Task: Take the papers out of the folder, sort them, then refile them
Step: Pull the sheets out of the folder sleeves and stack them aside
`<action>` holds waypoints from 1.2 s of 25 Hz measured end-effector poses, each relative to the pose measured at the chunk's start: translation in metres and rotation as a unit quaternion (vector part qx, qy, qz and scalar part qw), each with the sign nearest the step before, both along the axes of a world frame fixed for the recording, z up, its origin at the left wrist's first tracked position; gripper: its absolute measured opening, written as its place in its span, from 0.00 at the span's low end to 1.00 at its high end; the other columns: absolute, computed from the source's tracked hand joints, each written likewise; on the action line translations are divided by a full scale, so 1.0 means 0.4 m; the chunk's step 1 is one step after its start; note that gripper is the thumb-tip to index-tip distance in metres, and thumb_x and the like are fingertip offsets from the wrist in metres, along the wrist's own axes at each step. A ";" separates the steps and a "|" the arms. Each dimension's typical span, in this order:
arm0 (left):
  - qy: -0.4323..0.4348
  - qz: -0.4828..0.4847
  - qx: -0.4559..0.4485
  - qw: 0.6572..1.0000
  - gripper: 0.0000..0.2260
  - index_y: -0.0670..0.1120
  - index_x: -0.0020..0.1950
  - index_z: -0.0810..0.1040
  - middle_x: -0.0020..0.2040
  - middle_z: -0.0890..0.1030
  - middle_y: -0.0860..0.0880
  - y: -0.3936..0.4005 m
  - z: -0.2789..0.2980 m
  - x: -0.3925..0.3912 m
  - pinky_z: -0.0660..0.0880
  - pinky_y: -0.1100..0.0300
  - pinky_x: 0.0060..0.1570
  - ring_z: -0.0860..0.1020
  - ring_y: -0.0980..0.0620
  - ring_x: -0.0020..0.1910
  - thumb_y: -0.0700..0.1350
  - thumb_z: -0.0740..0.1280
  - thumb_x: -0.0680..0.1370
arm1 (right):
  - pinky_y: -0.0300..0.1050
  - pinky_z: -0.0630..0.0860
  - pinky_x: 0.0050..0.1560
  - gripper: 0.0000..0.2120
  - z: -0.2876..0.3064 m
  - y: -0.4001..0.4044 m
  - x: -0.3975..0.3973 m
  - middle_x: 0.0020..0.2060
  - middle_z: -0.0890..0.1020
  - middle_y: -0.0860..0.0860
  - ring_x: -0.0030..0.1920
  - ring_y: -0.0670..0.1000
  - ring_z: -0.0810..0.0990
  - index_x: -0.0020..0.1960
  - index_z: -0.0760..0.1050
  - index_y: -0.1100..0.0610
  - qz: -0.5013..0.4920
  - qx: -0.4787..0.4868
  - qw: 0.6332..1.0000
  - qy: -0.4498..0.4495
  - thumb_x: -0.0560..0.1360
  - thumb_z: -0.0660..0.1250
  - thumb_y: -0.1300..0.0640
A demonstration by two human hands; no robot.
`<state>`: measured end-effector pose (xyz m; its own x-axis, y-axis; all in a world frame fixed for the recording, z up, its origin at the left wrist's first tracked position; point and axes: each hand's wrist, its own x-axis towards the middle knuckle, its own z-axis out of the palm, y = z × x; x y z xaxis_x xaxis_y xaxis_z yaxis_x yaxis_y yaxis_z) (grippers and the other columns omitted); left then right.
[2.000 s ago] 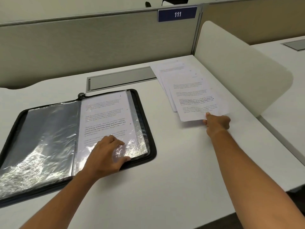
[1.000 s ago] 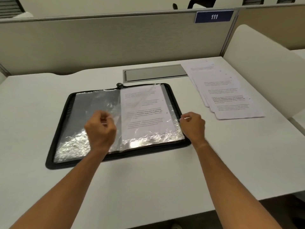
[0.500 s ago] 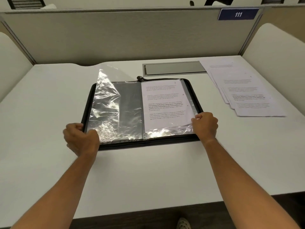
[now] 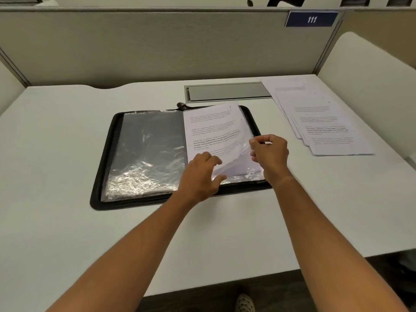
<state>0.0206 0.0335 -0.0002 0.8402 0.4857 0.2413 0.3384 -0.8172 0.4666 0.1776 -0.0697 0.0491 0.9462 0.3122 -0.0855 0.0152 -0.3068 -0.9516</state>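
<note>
A black zip folder [image 4: 102, 176] lies open on the white desk, its clear plastic sleeves [image 4: 148, 152] showing. A printed sheet [image 4: 213, 129] sits on the right page, its top edge sticking out of the sleeve and its lower right corner lifted. My left hand [image 4: 200, 174] rests on the lower part of that page with fingers spread. My right hand [image 4: 270, 154] pinches the right edge of the sheet or its sleeve; which one I cannot tell. A fanned pile of printed papers [image 4: 324, 124] lies to the right of the folder.
The white desk [image 4: 56, 221] is bounded by a beige partition [image 4: 157, 46] at the back and a curved white divider [image 4: 369, 64] on the right. A grey cable tray lid [image 4: 227, 92] sits behind the folder. A shoe [image 4: 245, 304] shows below the desk edge.
The raised plastic sleeve on the left has dropped flat. My left hand moved from the folder's left corner onto the right page. My right hand rose to the sheet's right edge, and the sheet has slid upward.
</note>
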 end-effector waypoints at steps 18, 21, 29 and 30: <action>-0.001 0.056 -0.079 0.995 0.11 0.46 0.44 0.85 0.40 0.84 0.50 0.047 0.027 0.058 0.79 0.51 0.42 0.79 0.52 0.38 0.52 0.70 0.77 | 0.35 0.76 0.35 0.13 -0.109 0.008 -0.146 0.30 0.78 0.53 0.29 0.44 0.77 0.31 0.77 0.60 0.049 0.012 0.988 0.149 0.70 0.65 0.72; -0.002 0.058 -0.072 0.996 0.11 0.46 0.44 0.85 0.39 0.84 0.50 0.039 0.028 0.059 0.78 0.52 0.42 0.79 0.51 0.39 0.52 0.70 0.77 | 0.35 0.74 0.34 0.09 -0.111 0.035 -0.160 0.32 0.77 0.54 0.33 0.45 0.76 0.37 0.75 0.64 -0.136 0.118 0.923 0.341 0.68 0.68 0.77; 0.019 0.044 -0.054 0.997 0.10 0.48 0.46 0.85 0.41 0.83 0.51 0.030 0.032 0.055 0.79 0.52 0.41 0.79 0.52 0.40 0.53 0.68 0.78 | 0.35 0.76 0.25 0.07 -0.081 0.080 -0.174 0.32 0.80 0.54 0.30 0.48 0.79 0.41 0.76 0.64 -0.199 0.236 0.862 0.403 0.72 0.73 0.69; 0.022 0.041 -0.043 0.998 0.10 0.48 0.47 0.85 0.41 0.83 0.52 0.029 0.033 0.052 0.79 0.51 0.41 0.79 0.52 0.41 0.52 0.68 0.78 | 0.36 0.76 0.26 0.06 -0.082 0.084 -0.171 0.33 0.81 0.55 0.29 0.47 0.79 0.42 0.76 0.64 -0.196 0.224 0.870 0.393 0.73 0.73 0.68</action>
<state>0.0414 0.0452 0.0130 0.8054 0.5710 0.1590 0.4248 -0.7432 0.5169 0.1093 -0.0360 0.0162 0.6914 0.1466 -0.7074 -0.7167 0.2628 -0.6460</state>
